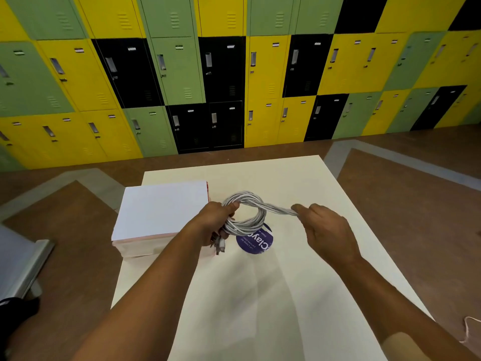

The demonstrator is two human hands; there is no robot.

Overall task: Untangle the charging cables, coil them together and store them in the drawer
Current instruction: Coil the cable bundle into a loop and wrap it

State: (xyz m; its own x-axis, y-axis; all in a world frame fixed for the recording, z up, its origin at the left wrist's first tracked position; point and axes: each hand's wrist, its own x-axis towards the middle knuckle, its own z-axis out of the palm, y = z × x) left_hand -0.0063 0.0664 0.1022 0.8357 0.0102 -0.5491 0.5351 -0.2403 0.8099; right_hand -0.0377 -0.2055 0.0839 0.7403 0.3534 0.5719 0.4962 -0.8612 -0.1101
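We find the left hand [217, 221] clenched round a coil of white charging cables [246, 214] held above the cream table [299, 282], plug ends hanging below the fist. The right hand [325, 227] pinches the loose bundled strands, drawn taut across the coil's top. A white box [161, 212] lies just left; a purple sticker [256, 242] sits beneath the coil.

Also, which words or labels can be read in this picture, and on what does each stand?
"Clay": large white letters, upside down, on the round purple sticker on the table; the cables hide the rest.
Smaller lines on the sticker: too blurred.
Locker tags: too small.
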